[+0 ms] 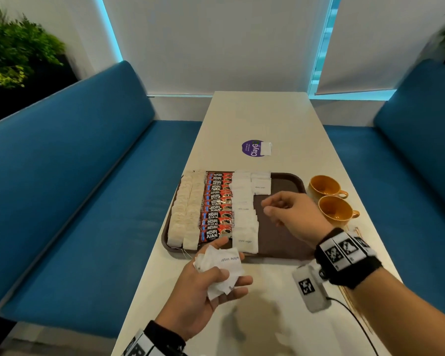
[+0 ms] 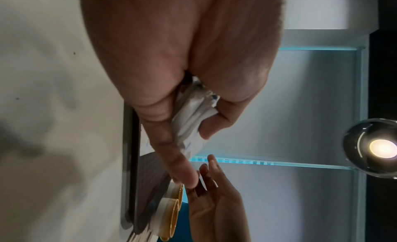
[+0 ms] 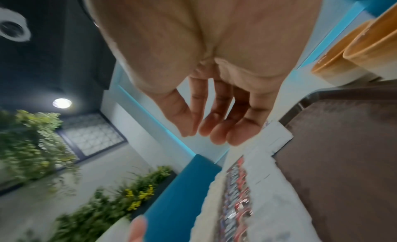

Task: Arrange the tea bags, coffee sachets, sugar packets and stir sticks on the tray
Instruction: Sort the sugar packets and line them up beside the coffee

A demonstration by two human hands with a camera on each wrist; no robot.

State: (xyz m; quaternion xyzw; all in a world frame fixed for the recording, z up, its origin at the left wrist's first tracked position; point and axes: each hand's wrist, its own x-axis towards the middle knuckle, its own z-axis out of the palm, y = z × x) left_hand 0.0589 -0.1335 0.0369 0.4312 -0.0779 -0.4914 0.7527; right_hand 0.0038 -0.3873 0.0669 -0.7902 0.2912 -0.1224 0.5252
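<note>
Just off the tray's near edge, the left hand is curled around a loose bunch of white sugar packets, thumb pressed on top and fingers underneath (the left wrist view shows the same bunch squeezed between thumb and fingers). Over the bare right part of the tray hangs the right hand, palm down, fingers relaxed and lightly bent with nothing in them; the right wrist view shows these fingers spread and empty. On the brown tray, sugar packets lie in a full column from far edge to near edge, with a short second column begun at the far edge beside it. Left of these runs a column of red coffee sachets, and at the tray's left edge two columns of tea bags. Off the tray's right edge, two orange cups stand on the table, close together. Farther along the table, one white packet lies partly over a purple round sticker.
</note>
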